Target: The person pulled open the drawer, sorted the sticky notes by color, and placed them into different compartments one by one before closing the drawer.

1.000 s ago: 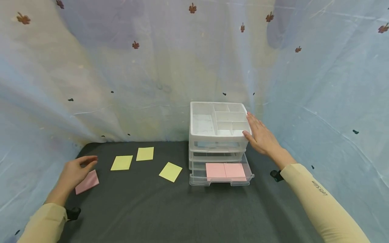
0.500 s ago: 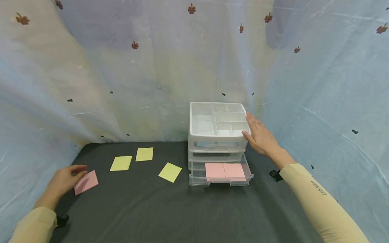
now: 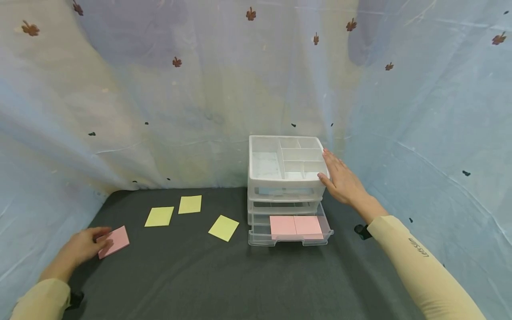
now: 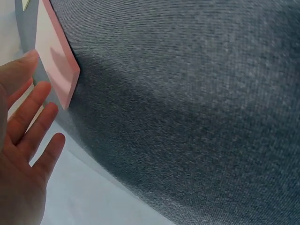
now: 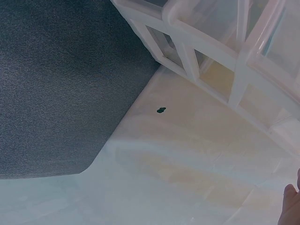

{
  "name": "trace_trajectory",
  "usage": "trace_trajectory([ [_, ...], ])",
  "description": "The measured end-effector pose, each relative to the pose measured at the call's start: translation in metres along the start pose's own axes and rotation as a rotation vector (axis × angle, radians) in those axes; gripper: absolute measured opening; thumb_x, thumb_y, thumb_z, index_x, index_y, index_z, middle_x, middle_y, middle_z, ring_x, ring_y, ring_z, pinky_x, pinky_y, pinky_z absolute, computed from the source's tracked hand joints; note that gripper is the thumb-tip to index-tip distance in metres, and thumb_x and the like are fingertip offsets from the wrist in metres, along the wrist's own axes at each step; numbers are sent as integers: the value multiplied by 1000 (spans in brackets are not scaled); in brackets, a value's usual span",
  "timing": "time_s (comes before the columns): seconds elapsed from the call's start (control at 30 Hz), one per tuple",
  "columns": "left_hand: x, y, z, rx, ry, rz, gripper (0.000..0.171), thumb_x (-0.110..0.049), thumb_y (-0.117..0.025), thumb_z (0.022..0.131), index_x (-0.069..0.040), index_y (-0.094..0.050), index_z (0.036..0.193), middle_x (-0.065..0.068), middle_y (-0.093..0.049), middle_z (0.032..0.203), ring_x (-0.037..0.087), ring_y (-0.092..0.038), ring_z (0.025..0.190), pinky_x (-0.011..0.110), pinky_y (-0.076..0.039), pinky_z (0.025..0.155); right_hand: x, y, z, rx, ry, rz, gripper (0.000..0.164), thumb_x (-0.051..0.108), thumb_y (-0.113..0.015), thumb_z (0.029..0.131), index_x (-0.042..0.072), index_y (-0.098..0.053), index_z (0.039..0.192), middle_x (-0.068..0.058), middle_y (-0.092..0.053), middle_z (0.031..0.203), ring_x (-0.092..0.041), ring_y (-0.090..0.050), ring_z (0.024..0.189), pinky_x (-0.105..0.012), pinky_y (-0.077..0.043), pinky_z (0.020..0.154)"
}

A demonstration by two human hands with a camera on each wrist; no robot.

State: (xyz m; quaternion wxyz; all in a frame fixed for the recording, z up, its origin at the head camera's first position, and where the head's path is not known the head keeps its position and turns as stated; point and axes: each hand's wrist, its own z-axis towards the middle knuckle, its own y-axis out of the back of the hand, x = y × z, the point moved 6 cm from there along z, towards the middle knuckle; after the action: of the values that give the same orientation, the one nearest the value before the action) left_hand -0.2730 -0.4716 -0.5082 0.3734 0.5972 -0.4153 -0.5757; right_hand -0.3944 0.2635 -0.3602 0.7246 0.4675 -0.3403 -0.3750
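Note:
At the left of the table, a pink sticky note pad [image 3: 118,238] lies flat. My left hand [image 3: 82,246] is at its left side, thumb and forefinger overlapping its edge in the head view. The left wrist view has those fingers spread apart, next to the pad's thick edge [image 4: 72,77]. My right hand [image 3: 345,181] rests with straight fingers along the upper right side of a white plastic drawer unit [image 3: 289,182]. Its clear bottom drawer [image 3: 261,238] is pulled out, holding two pink sticky note pads [image 3: 283,226] side by side.
Three yellow sticky note pads [image 3: 159,216] lie on the dark cloth-covered table [image 3: 192,280] between the left hand and the drawer unit. A divided tray [image 3: 302,154] forms the unit's top. Pale curtains [image 3: 224,89] hang behind and at both sides.
My left hand has moved left and down, from above the pink pad to its left edge. My right hand has stayed on the drawer unit.

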Motion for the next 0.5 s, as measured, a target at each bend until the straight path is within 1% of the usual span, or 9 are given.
trace_trajectory([
  [0.13,3,-4,1,5,-7,12,59,-34,-77,95,14,-63,127,31,-68,107,44,-65,93,63,-52,77,0,0,0,-2,-2,5,75,47,-36,112,1,-12,166,-15,-11,174,-39,-16,158,-55,-14,127],
  [0.2,4,-5,1,-3,-21,15,59,-33,-79,94,14,-64,126,32,-67,107,45,-65,93,63,-52,77,0,0,0,-2,1,7,74,46,-36,112,1,-12,166,-15,-11,174,-39,-16,158,-54,-14,127],
  [0.3,3,-7,0,-17,-55,18,57,-31,-81,92,14,-65,123,36,-64,110,51,-63,97,65,-51,79,0,0,-1,-3,0,12,75,47,-37,112,1,-12,166,-15,-11,174,-38,-15,158,-53,-13,127],
  [0.43,1,-9,-2,-39,-97,29,52,-27,-83,90,13,-68,120,36,-64,112,55,-61,102,67,-50,83,0,0,-1,-2,0,8,75,47,-37,112,1,-12,166,-15,-11,174,-38,-15,158,-54,-13,127],
  [0.5,0,-9,-2,-51,-106,39,51,-26,-83,90,13,-68,120,36,-63,113,57,-60,104,68,-49,85,0,0,0,-2,0,5,75,47,-36,112,1,-12,166,-15,-11,174,-38,-15,158,-54,-13,127],
])
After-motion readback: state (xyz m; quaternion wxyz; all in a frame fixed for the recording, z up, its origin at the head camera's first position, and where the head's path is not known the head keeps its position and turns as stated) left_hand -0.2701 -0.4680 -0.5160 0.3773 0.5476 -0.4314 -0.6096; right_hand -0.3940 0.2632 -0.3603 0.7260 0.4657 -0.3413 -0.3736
